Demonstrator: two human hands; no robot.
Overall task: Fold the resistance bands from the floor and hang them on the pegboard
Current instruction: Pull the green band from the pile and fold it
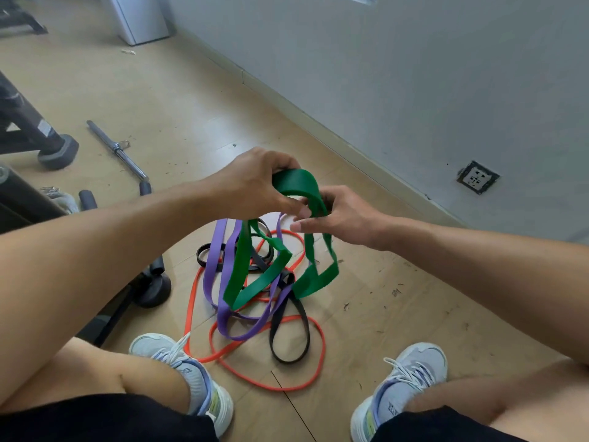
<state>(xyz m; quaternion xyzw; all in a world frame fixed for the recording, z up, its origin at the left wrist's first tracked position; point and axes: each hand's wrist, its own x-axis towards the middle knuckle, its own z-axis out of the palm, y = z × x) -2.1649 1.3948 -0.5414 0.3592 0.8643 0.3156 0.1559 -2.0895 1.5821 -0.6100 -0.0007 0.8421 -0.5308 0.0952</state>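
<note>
A wide green resistance band (264, 275) is lifted above the floor, its loops hanging down. My left hand (255, 183) grips the top fold of it from the left. My right hand (338, 215) pinches the same band just to the right, fingers curled round a strand. Beneath them a purple band (212, 282), a thin orange band (191, 301) and a black band (288, 346) lie tangled on the wooden floor. The pegboard is out of view.
My two shoes (178, 362) (408, 374) flank the pile. A black bench frame foot (153, 288) stands at the left, a metal bar (118, 148) lies further back. A grey wall with a socket (477, 178) runs along the right. A white cabinet (137, 17) stands far back.
</note>
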